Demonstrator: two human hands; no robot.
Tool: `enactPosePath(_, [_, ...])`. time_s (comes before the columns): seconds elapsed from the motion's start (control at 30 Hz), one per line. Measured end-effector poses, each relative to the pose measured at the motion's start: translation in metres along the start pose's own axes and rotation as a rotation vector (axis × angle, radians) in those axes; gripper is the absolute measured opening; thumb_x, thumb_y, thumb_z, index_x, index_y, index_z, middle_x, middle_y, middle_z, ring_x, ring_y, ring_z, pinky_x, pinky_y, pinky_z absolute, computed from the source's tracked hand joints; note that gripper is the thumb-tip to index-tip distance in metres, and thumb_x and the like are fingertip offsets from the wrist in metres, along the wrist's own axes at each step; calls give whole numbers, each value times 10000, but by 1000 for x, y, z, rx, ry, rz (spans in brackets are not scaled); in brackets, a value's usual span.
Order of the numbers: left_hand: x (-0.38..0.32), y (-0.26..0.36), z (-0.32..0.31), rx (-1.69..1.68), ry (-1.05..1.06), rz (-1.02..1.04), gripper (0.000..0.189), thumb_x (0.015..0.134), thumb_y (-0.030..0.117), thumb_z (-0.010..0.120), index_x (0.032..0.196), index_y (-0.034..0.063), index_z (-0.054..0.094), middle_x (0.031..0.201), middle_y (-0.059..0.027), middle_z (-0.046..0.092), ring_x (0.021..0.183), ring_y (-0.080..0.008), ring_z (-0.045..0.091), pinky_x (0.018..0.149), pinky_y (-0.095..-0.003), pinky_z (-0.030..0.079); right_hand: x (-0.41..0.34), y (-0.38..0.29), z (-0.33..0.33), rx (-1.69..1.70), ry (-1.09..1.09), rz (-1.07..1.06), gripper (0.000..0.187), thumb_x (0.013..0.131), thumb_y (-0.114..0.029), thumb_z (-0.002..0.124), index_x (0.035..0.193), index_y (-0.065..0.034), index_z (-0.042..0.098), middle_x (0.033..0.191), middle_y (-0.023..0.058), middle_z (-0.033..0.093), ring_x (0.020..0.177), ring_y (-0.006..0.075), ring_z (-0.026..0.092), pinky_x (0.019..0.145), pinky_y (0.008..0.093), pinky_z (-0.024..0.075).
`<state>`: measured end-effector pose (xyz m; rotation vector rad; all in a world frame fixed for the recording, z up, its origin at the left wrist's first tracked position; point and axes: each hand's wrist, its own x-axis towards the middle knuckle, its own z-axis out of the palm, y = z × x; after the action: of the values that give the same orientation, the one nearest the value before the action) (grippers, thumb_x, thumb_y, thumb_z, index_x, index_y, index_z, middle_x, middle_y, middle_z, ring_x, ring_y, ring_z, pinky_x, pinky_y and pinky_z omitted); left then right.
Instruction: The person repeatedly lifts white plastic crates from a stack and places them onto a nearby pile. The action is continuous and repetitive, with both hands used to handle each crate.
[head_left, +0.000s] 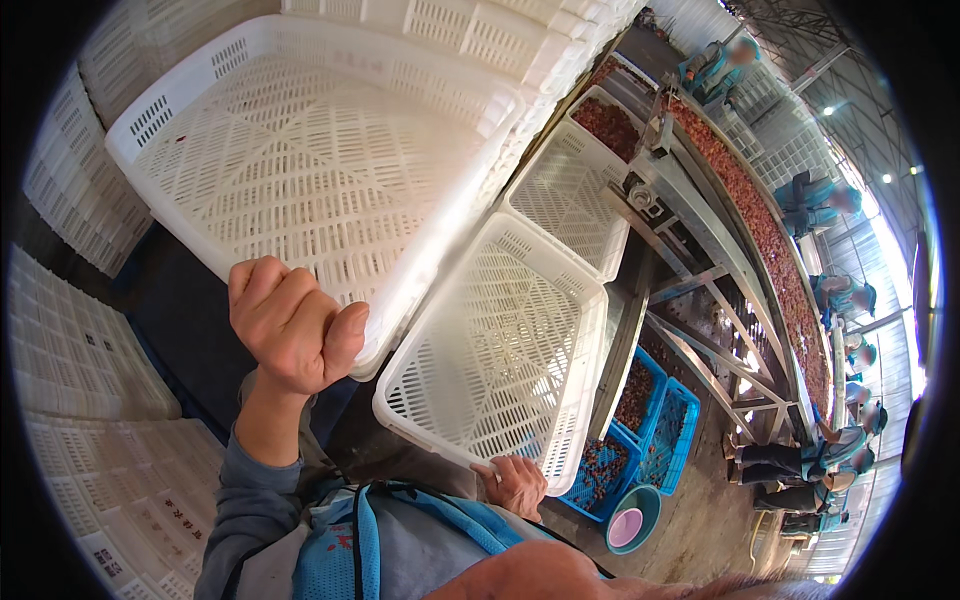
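My left hand (296, 330) is curled around the near rim of a large white slotted plastic crate (300, 165). That crate is bare inside but for a small dark red speck. Lower and to the right, a second white slotted crate (491, 345) lies tilted across the view with nothing in it. My right hand (514, 484) holds its near rim, close to my body, with the fingertips over the edge. Beyond it, a third white crate (566, 195) stands in line, and past that a crate of dark red fruit pieces (606, 124).
A conveyor (750, 202) carrying reddish pieces runs along the right on a metal frame (712, 337). Several people stand beside it. Blue baskets (600, 472) and a green basin (645, 517) sit on the floor. Stacked white crates (82, 337) line the left.
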<state>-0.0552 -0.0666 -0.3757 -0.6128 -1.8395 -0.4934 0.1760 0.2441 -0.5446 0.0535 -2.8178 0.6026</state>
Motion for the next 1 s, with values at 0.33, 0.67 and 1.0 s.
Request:
enactPosePath(0.33, [-3,1,1,1,-25,-22,575,1018,382,691,550,122,480,573,-19,434,588,-242,425,683,-400,345,-6,12,11,3,-7,7,339,816,-344,927,805,-90,702,753,69,685,703,304,673,635,441,525])
enactPosePath(0.67, [-4,0,-2,10,-60,-23,546,1011,365,673,559,131,476,589,-20,452,608,-251,439,696,-410,364,21,31,5,-30,-33,-154,326,841,-351,908,837,-104,695,752,68,647,688,305,652,610,459,504])
enactPosePath(1.0, [-4,-1,0,15,-36,-28,560,998,372,670,525,150,467,544,6,411,591,-228,422,686,-392,352,122,163,105,-76,-33,26,319,897,-384,830,807,-116,683,862,126,705,846,389,680,704,554,536])
